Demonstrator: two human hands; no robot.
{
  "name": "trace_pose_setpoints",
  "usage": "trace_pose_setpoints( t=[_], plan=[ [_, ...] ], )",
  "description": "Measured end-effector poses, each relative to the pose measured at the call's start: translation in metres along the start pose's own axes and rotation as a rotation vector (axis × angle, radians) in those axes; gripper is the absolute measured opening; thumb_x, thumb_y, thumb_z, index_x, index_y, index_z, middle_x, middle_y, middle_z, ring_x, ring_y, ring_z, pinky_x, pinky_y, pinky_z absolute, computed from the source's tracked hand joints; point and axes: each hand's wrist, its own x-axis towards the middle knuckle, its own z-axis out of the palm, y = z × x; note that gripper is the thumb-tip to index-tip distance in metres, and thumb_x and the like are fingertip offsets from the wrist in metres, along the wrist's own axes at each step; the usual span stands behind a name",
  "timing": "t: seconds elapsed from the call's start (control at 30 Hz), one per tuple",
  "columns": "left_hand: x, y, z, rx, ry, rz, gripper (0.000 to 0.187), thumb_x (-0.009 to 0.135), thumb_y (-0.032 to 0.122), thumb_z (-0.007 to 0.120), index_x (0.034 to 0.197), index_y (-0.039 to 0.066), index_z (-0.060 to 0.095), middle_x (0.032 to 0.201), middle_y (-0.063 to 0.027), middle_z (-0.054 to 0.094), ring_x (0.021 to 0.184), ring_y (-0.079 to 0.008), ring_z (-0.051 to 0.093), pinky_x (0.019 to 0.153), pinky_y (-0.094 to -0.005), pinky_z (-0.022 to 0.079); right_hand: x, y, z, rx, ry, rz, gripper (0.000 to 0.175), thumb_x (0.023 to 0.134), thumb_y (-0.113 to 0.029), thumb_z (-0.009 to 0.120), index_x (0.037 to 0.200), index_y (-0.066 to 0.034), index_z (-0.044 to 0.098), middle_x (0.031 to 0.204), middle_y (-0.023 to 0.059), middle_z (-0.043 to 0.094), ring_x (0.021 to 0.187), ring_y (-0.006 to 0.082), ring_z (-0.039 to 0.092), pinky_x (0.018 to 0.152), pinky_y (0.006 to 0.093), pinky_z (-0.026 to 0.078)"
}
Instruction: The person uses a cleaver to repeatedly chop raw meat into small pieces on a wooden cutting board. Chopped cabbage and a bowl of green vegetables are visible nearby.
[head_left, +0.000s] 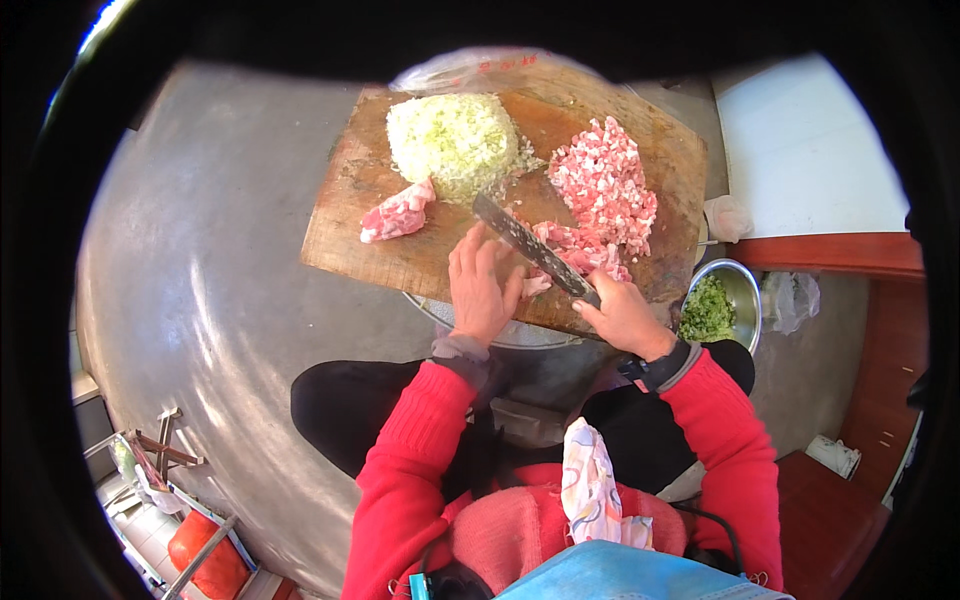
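Note:
My right hand (628, 315) grips a cleaver (529, 244), whose dark blade is speckled with bits of meat and slants up to the left over a wooden cutting board (352, 251). My left hand (482, 285) lies low over the board's near part, fingers apart and slightly blurred, left of the blade. Partly cut raw meat (574, 247) sits under and right of the blade, with a small bit by my left thumb. A heap of diced pink meat (604, 180) is farther right. An uncut meat chunk (399, 214) rests at left, below a mound of chopped pale green vegetable (454, 142).
A metal bowl (756, 311) with chopped greens stands on the floor right of the board. Behind it is a clear plastic bag (791, 300). A plastic bag (480, 67) lies at the board's far edge. A red bag (208, 555) sits at lower left.

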Motion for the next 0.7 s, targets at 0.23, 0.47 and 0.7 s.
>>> trace_pose_setpoints(
  t=[0.23, 0.47, 0.7],
  plan=[
    [0.004, -0.01, 0.023, 0.0, -0.18, -0.013, 0.023, 0.083, 0.01, 0.068, 0.105, 0.009, 0.061, 0.103, -0.0094, 0.065, 0.095, -0.0332, 0.058, 0.083, -0.0431, 0.046, -0.015, 0.0, -0.014, 0.093, 0.058, 0.002, 0.04, 0.088, -0.024, 0.068, 0.116, 0.0013, 0.056, 0.088, 0.0285, 0.065, 0.087, 0.0481, 0.063, 0.073, 0.0506, 0.049],
    [0.009, -0.003, 0.026, -0.141, -0.098, -0.197, 0.016, 0.08, 0.013, 0.071, 0.094, 0.012, 0.063, 0.096, -0.0049, 0.066, 0.093, -0.0301, 0.059, 0.078, -0.0418, 0.046, -0.022, 0.0, -0.016, 0.127, 0.058, 0.024, 0.043, 0.088, -0.023, 0.068, 0.121, 0.0015, 0.057, 0.096, 0.0281, 0.066, 0.095, 0.0451, 0.065, 0.08, 0.0462, 0.05],
    [0.019, 0.005, 0.03, -0.041, -0.216, -0.171, 0.016, 0.081, 0.014, 0.071, 0.095, 0.011, 0.064, 0.094, -0.0069, 0.064, 0.091, -0.0315, 0.058, 0.079, -0.0421, 0.046, -0.026, 0.003, -0.025, 0.323, 0.068, 0.21, 0.049, 0.09, -0.021, 0.068, 0.132, 0.0005, 0.055, 0.107, 0.0217, 0.07, 0.1, 0.0322, 0.069, 0.088, 0.0388, 0.05]
  ],
)
